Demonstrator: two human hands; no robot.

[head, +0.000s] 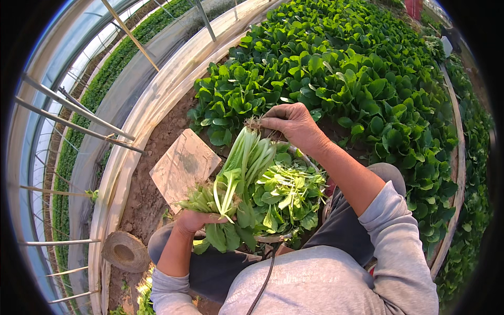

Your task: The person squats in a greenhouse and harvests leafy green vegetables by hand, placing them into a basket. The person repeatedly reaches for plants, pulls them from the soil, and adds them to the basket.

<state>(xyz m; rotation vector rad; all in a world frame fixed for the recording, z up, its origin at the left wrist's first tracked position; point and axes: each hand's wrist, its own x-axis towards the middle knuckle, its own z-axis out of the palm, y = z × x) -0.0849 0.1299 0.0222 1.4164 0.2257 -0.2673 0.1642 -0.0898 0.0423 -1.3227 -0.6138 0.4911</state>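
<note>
My left hand (197,221) is closed around a bunch of leafy greens (202,199), with its pale stalks and fine roots facing up. A loose pale-stemmed plant (226,195) lies across the top of that bunch. Beyond it stands a second bunch of greens (250,151), root ends up and leaves hanging down; what supports it is hidden. At its top, the thumb and fingers of my right hand (291,120) pinch the brown, thready roots (255,123). Between my knees, loose leaves and thin stems (291,193) fill a round container (271,238), mostly hidden beneath them.
A square, soil-stained tile (185,165) lies on bare soil (143,189) to the left. Near my left knee is a round straw-coloured roll (126,252). Plastic sheeting (118,185) and poles (75,104) border the left. Dense growing greens (346,86) spread ahead and right.
</note>
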